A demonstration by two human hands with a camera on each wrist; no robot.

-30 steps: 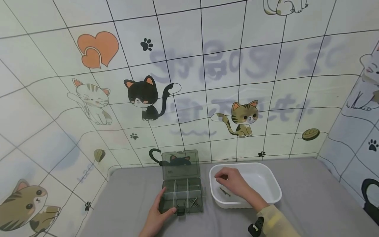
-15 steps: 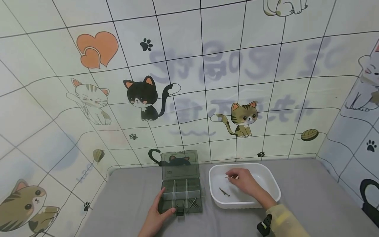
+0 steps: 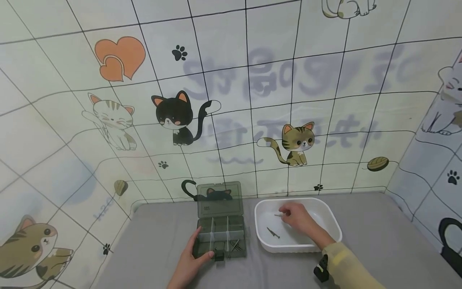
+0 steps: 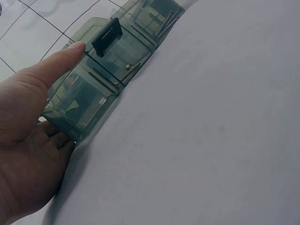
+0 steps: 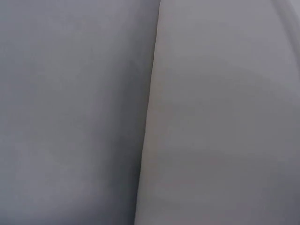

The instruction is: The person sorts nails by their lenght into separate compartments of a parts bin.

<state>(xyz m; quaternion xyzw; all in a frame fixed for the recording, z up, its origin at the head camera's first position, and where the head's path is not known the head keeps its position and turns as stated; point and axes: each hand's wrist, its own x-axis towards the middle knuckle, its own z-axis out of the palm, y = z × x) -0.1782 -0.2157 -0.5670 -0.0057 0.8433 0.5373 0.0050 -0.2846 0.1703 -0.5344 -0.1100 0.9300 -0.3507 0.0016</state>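
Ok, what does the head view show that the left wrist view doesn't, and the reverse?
Only the head view shows the right hand pinching a thin piece, the white tray and the screws lying in it.

Only the left wrist view makes out the thread of a golden screw, seen through the box.

Both show the left hand holding the box, its dark latch and the gridded wall.

Box (image 3: 236, 235) on tbl (image 3: 159, 233), L of tray (image 3: 285, 248); lid (image 3: 220, 204) behind, nr wall (image 3: 231, 168); screws (image 3: 236, 245) in box's front, more screws (image 3: 273, 233) in tray; L hand (image 3: 189, 257) at box's L side, R hand (image 3: 297, 218) over tray
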